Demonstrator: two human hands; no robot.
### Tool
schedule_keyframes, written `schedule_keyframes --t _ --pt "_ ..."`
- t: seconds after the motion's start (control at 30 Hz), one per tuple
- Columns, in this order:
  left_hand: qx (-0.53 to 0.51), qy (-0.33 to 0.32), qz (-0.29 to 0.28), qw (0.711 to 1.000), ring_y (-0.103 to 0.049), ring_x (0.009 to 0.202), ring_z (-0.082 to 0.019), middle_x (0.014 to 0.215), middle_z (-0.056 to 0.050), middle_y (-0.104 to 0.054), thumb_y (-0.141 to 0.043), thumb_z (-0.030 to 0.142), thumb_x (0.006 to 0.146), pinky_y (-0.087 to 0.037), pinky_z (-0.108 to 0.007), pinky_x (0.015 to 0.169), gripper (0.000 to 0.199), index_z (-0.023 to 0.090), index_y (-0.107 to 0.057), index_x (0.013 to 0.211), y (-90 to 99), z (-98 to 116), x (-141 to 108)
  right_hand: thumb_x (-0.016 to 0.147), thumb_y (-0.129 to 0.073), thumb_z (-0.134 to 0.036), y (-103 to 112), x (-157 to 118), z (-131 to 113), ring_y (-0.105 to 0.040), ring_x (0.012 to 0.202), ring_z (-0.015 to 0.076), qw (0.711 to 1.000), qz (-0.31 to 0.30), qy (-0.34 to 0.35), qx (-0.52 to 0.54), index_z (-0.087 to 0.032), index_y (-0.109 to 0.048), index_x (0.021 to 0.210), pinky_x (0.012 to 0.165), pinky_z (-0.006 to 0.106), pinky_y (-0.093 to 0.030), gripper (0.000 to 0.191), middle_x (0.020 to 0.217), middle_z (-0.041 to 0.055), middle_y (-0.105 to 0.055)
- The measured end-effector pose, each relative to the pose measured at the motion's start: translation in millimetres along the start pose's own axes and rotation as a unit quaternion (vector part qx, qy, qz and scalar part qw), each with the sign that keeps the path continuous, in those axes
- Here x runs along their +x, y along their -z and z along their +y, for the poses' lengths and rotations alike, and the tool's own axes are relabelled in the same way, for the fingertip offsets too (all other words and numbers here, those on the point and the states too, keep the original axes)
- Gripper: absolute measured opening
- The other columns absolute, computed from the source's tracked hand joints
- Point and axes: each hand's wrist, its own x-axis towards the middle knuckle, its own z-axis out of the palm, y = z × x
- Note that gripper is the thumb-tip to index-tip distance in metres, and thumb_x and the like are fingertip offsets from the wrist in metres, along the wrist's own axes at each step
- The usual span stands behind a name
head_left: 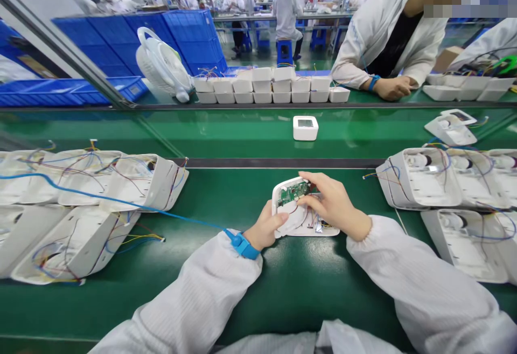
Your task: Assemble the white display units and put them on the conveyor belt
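My left hand (pixel 266 224) grips the left side of a white plastic cover (pixel 291 219), its thumb lying across the inner face. Set in the upper part of that cover is a green circuit board (pixel 294 192). My right hand (pixel 333 203) has its thumb and fingers closed on the board's right end, near a dark connector. Below the hand, another white part (pixel 323 230) with thin wires and a shiny piece rests on the green bench; its upper portion is hidden. A blue wrist strap (pixel 245 246) with a cord circles my left wrist.
White housings (pixel 137 181) with loose coloured wires stand at the left, and similar housings (pixel 420 176) at the right. A white box with a screen (pixel 305 129) sits on the green strip ahead. A co-worker's hands (pixel 391 88) rest beyond stacked white boxes (pixel 274 85).
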Motion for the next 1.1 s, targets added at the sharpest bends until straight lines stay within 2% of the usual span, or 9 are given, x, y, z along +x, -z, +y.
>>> schedule_keyframes --t 0.17,0.37,0.93,1.1 --pt "-0.016 0.002 -0.011 1.000 -0.068 0.092 -0.025 0.102 -0.008 -0.074 -0.079 0.041 0.067 -0.052 -0.034 0.084 0.054 0.015 -0.069 0.113 -0.4 1.6 -0.3 0.094 -0.059 -0.044 0.0 -1.6 -0.5 -0.069 0.085 0.0217 0.999 0.010 0.013 -0.042 -0.019 -0.054 0.128 0.074 0.035 -0.055 0.043 0.104 0.0088 -0.072" --pt "-0.008 0.009 0.000 1.000 -0.068 0.090 -0.026 0.102 -0.010 -0.074 -0.079 0.042 0.066 -0.052 -0.035 0.083 0.056 0.013 -0.069 0.112 1.8 0.3 0.9 0.094 -0.057 -0.045 -0.8 -2.6 -0.7 -0.070 0.082 0.0219 0.997 0.016 0.020 -0.077 -0.017 -0.055 0.126 0.071 0.035 -0.054 0.043 0.102 0.0095 -0.073" --pt "-0.014 0.029 -0.011 0.999 -0.069 0.086 -0.026 0.098 -0.011 -0.074 -0.079 0.043 0.065 -0.054 -0.036 0.080 0.053 0.011 -0.070 0.107 1.5 2.9 2.1 0.093 -0.058 -0.048 0.2 -2.7 -3.0 -0.070 0.076 0.0215 0.995 0.027 0.018 -0.094 -0.016 -0.058 0.123 0.068 0.034 -0.052 0.043 0.096 0.0095 -0.074" --pt "-0.016 0.030 -0.021 0.999 -0.070 0.083 -0.026 0.097 -0.012 -0.075 -0.078 0.043 0.066 -0.055 -0.035 0.077 0.053 0.010 -0.070 0.107 2.7 3.0 3.4 0.096 -0.052 -0.050 -1.1 -2.4 -2.4 -0.069 0.076 0.0217 0.995 0.024 0.016 -0.091 -0.015 -0.057 0.124 0.068 0.034 -0.052 0.045 0.094 0.0096 -0.074"
